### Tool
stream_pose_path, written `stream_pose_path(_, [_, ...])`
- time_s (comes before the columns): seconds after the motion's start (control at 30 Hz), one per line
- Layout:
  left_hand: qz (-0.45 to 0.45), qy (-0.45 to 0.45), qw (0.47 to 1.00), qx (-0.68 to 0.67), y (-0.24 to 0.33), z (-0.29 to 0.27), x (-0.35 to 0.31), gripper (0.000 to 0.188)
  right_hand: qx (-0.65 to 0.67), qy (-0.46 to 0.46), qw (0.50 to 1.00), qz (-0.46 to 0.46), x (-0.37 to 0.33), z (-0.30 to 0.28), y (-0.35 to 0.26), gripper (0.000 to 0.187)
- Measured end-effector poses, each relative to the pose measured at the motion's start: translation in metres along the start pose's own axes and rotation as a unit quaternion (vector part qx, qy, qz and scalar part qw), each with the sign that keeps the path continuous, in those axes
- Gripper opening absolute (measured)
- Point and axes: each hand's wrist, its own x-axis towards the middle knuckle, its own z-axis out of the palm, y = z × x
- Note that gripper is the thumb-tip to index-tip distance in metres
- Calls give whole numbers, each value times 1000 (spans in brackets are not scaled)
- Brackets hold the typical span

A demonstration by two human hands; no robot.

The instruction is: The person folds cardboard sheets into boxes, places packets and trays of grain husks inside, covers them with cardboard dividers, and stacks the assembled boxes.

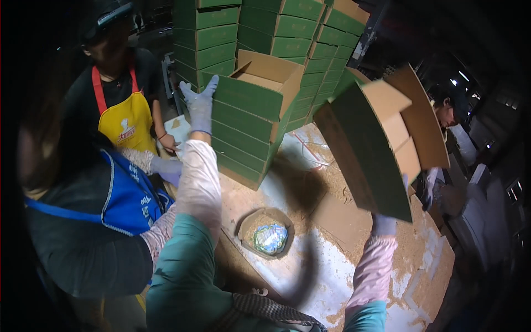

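Green box (pixel 359 160) is tilted over the right side of the table (pixel 337 271), right hand (pixel 383 226) clamped on its near end. Left hand (pixel 199 104) is well apart, fingers spread by the box stack (pixel 239 128); can't tell if it's touching.

The tilted green carton (pixel 359 155) hides most of the right hand (pixel 384 226) at four o'clock (little beyond the wrist shows); at twelve, the top edge crops stacked green cartons (pixel 295 26).
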Motion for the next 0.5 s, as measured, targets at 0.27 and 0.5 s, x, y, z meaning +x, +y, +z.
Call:
stream_pose_path(0.27, [-3, -409, 911, 52, -78, 82, 20, 99, -409, 161, 898, -5, 252, 15, 81, 95])
stream_pose_path(0.5, [143, -239, 960, 14, -173, 55, 60, 83, -847, 136, 488, -158, 288, -95, 151, 82])
